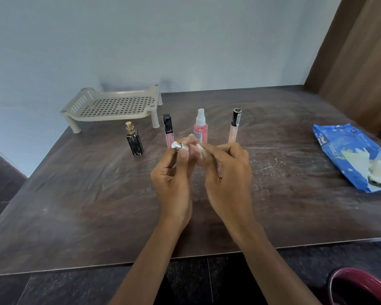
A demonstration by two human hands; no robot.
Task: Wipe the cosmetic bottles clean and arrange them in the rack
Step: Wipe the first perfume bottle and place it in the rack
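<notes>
A dark wooden desk [75, 205] is seen from above, set against a pale blue wall [141, 40]. Over its middle, two bare hands are raised close together. A small bottle with a silver cap [179, 146] is gripped in the curled fingers of the left hand [174, 179], its cap pointing up and to the left. A scrap of white wipe [200, 148] is pinched in the closed fingers of the right hand [228, 172] and pressed against the bottle's body, most of which is hidden by the fingers.

Just behind the hands, four cosmetics are stood upright in a row on the desk: a black perfume bottle with a gold top [134, 139], a pink lip gloss tube with a black cap [168, 129], a pink spray bottle with a clear cap [200, 126] and a slim clear tube with a black cap [234, 126].

A beige perforated rack [112, 105] is placed on short legs at the far left corner of the desk, nothing resting on it. A blue pack of wipes [348, 155] is laid near the right edge, white tissue showing from its opening.
</notes>
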